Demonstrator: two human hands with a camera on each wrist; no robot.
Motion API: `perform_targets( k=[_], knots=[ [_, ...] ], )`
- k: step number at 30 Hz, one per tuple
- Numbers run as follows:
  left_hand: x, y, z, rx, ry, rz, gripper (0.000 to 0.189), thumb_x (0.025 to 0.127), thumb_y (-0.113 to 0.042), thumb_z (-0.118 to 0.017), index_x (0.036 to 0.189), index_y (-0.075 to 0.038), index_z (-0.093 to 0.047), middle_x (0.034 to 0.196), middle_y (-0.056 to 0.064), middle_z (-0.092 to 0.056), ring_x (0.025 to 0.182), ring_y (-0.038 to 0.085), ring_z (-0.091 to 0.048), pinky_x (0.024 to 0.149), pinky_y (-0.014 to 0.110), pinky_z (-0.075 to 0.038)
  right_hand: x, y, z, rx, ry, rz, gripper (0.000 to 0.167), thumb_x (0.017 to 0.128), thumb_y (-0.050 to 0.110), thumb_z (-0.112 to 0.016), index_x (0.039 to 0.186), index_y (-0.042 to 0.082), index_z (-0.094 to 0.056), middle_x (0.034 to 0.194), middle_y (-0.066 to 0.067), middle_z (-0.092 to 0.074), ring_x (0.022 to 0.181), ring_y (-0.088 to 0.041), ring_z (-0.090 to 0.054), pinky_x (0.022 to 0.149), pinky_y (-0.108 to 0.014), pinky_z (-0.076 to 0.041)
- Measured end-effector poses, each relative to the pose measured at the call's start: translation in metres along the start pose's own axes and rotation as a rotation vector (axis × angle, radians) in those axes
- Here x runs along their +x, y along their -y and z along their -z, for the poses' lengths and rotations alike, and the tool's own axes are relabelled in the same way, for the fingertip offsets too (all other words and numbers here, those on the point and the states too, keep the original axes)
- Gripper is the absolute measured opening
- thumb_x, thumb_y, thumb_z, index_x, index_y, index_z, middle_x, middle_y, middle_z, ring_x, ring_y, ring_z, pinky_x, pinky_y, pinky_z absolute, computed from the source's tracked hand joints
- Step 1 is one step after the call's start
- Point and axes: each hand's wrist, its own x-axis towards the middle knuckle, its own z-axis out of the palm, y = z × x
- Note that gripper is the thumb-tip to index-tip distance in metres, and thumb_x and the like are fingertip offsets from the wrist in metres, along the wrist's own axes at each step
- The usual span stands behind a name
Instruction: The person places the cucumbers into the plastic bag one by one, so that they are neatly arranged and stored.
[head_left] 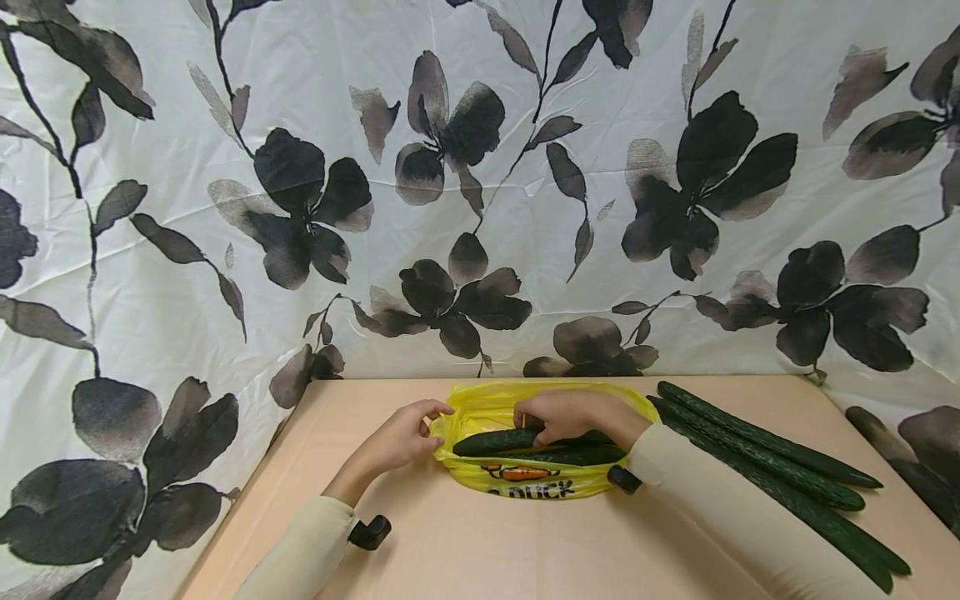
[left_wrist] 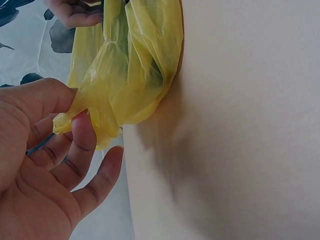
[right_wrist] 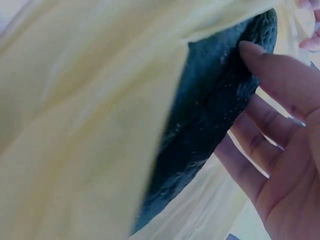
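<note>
A yellow plastic bag (head_left: 468, 477) with printing on its front lies on its side on the table, its mouth spread wide. Inside it are dark green cucumbers, one (head_left: 491, 442) on top and another (head_left: 573, 455) in front. My right hand (head_left: 573, 414) reaches into the bag and grips the upper cucumber, thumb on one side and fingers on the other. In the right wrist view, bag film covers part of this bumpy cucumber (right_wrist: 200, 110). At the bag's left end, my left hand (head_left: 393, 437) pinches a gathered corner of the bag (left_wrist: 125, 90) between thumb and fingers.
Several long cucumbers (head_left: 772, 446) lie side by side, slanting across the table's right part, close to my right sleeve (head_left: 720, 500). The table (head_left: 450, 550) has a pale peach top. Behind it hangs a white cloth (head_left: 525, 208) with dark flowers.
</note>
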Motion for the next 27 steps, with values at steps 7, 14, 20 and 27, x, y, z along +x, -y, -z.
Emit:
perform_targets(
  k=[7,14,20,27],
  knots=[
    [0.0,-0.001,0.001,-0.006,0.002,-0.004,0.045,0.086,0.001,-0.073,0.13,-0.002,-0.063,0.118,0.017,-0.062,0.075,0.018,-0.054,0.064,0.026,-0.046,0.0,0.004,-0.003,-0.03,-0.025,0.02,0.029,0.094,0.024,-0.074,0.12,0.022,-0.064,0.107,0.009,-0.064,0.097,-0.008,-0.06,0.087,-0.03,-0.053],
    [-0.001,-0.001,0.0,-0.011,0.005,0.001,0.045,0.087,0.0,-0.074,0.13,-0.002,-0.063,0.118,0.017,-0.062,0.074,0.015,-0.053,0.064,0.026,-0.046,0.0,0.002,-0.005,-0.058,-0.054,0.042,0.025,0.095,0.023,-0.073,0.119,0.023,-0.066,0.102,0.01,-0.063,0.089,-0.005,-0.057,0.085,-0.029,-0.052],
    [0.0,-0.001,0.0,-0.013,0.001,0.006,0.045,0.087,-0.001,-0.074,0.131,-0.002,-0.063,0.117,0.016,-0.062,0.075,0.017,-0.054,0.065,0.026,-0.046,0.0,-0.002,-0.008,-0.068,-0.084,0.05,0.026,0.094,0.025,-0.074,0.119,0.024,-0.066,0.102,0.01,-0.063,0.087,-0.005,-0.057,0.083,-0.029,-0.052],
    [0.0,0.0,-0.001,0.001,-0.004,0.012,0.045,0.086,-0.001,-0.075,0.13,-0.003,-0.064,0.118,0.015,-0.062,0.076,0.017,-0.054,0.066,0.026,-0.047,-0.006,-0.009,-0.008,-0.016,-0.093,0.063,0.029,0.095,0.025,-0.073,0.123,0.024,-0.068,0.107,0.011,-0.066,0.095,-0.005,-0.062,0.086,-0.03,-0.053]
  ],
)
